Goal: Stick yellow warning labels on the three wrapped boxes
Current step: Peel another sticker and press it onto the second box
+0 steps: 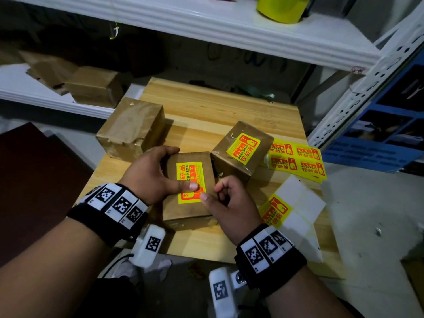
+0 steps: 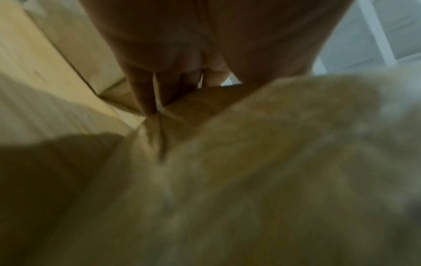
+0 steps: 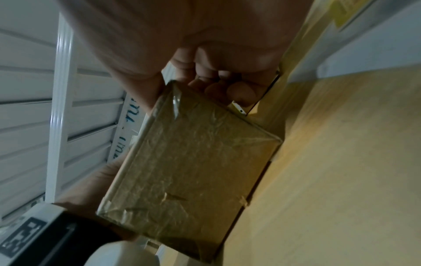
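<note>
A white metal shelf rack (image 1: 241, 26) stands behind and over a small wooden table (image 1: 220, 106), and a roll of yellow tape (image 1: 281, 8) sits on its upper shelf. On a lower shelf at the left lie two more brown parcels (image 1: 94, 86). Three wrapped boxes are on the table. The far box (image 1: 130, 127) at the left has no label on the faces that show. The right box (image 1: 241, 152) carries a yellow label (image 1: 243, 148) on its top and almost touches the near box (image 1: 188, 187). The near box lies at the front of the table between the two hands, with a yellow warning label (image 1: 190, 182) on its top. To the right lie a sheet of yellow labels (image 1: 296, 159) and a mostly empty white backing sheet (image 1: 298, 203) with one label left on it. The left hand (image 1: 151, 173) grips the left side of the near box, the fingers over its far edge, and the thumb presses flat on the label. The right hand (image 1: 231, 203) is at the box's right edge with fingers curled in and nothing held; its thumb tip touches the lower right corner of the label.
</note>
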The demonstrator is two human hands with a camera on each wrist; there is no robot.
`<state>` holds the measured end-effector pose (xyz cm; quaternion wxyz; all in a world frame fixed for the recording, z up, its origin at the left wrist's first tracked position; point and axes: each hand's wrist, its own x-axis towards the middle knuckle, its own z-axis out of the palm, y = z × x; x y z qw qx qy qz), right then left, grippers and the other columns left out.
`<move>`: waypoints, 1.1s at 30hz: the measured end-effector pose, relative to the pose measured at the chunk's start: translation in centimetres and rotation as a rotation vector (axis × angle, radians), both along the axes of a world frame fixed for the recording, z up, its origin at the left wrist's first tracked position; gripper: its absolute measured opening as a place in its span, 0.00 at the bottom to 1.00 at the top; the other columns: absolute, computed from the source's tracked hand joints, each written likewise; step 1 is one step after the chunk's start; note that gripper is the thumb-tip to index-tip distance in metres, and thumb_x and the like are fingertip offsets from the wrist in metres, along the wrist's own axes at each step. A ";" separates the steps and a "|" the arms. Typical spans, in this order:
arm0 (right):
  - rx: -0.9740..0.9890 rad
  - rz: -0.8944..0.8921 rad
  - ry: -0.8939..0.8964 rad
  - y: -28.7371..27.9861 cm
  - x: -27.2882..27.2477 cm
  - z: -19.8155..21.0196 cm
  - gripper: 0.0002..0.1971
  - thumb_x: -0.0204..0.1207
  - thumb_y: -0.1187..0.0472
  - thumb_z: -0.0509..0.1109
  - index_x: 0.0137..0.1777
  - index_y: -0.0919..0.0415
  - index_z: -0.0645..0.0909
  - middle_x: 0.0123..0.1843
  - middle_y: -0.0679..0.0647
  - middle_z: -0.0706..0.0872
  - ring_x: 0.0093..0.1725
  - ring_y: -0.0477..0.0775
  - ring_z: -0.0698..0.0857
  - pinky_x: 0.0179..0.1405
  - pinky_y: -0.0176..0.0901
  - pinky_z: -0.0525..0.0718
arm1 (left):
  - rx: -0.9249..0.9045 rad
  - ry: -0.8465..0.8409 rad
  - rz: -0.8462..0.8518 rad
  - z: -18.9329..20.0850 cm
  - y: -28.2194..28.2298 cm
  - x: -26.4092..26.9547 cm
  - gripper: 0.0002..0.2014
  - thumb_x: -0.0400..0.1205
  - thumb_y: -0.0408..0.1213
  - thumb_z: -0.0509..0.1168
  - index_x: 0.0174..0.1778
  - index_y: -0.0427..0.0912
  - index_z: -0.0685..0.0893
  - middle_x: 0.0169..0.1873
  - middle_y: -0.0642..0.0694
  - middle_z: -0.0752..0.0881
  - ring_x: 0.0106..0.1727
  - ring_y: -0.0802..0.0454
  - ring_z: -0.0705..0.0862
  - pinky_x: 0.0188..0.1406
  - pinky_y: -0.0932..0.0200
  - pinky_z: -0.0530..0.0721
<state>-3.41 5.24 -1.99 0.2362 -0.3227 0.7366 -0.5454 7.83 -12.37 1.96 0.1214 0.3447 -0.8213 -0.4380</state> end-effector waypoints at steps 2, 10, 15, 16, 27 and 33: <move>0.006 0.016 -0.012 -0.1 -0.3 -0.1 0.15 0.64 0.43 0.75 0.43 0.46 0.75 0.33 0.44 0.72 0.33 0.43 0.73 0.39 0.49 0.78 | 0.027 0.014 0.035 0.0 -0.2 -0.3 0.45 0.56 0.54 0.86 0.70 0.51 0.81 0.53 0.58 0.89 0.43 0.72 0.86 0.36 0.79 0.78; 0.002 0.025 -0.018 0.1 -0.5 -0.2 0.13 0.67 0.47 0.75 0.43 0.48 0.74 0.34 0.46 0.73 0.34 0.44 0.73 0.40 0.48 0.78 | 0.098 0.108 0.185 -0.7 -0.4 -1.3 0.21 0.69 0.50 0.83 0.54 0.52 0.86 0.45 0.58 0.89 0.42 0.60 0.87 0.36 0.61 0.82; -0.018 0.024 -0.030 0.1 -0.5 -0.4 0.11 0.71 0.53 0.77 0.43 0.48 0.75 0.32 0.44 0.72 0.33 0.44 0.73 0.38 0.47 0.77 | 0.067 0.171 0.136 -1.7 -0.7 -1.3 0.13 0.77 0.48 0.76 0.56 0.53 0.88 0.47 0.52 0.91 0.42 0.57 0.87 0.37 0.60 0.81; -0.023 0.025 -0.033 0.1 -0.5 -0.4 0.11 0.72 0.54 0.77 0.42 0.48 0.75 0.32 0.44 0.71 0.33 0.44 0.73 0.38 0.46 0.77 | 0.035 0.193 0.077 -1.7 -0.6 -1.1 0.14 0.80 0.45 0.74 0.61 0.53 0.87 0.53 0.50 0.90 0.49 0.61 0.88 0.43 0.63 0.83; -0.038 0.021 -0.041 0.1 -0.7 -0.6 0.12 0.73 0.56 0.78 0.44 0.53 0.76 0.33 0.46 0.72 0.33 0.42 0.73 0.37 0.42 0.76 | -0.031 0.165 -0.233 -2.0 -0.6 0.0 0.23 0.74 0.42 0.79 0.66 0.58 0.88 0.78 0.51 0.68 0.69 0.85 0.65 0.54 0.85 0.72; -0.017 -0.010 0.015 0.2 -0.5 -0.5 0.12 0.73 0.54 0.77 0.43 0.52 0.75 0.33 0.46 0.72 0.33 0.42 0.73 0.38 0.42 0.76 | 0.028 0.052 -0.302 -1.6 -1.0 1.0 0.48 0.58 0.65 0.81 0.77 0.64 0.78 0.88 0.51 0.49 0.89 0.58 0.50 0.84 0.54 0.63</move>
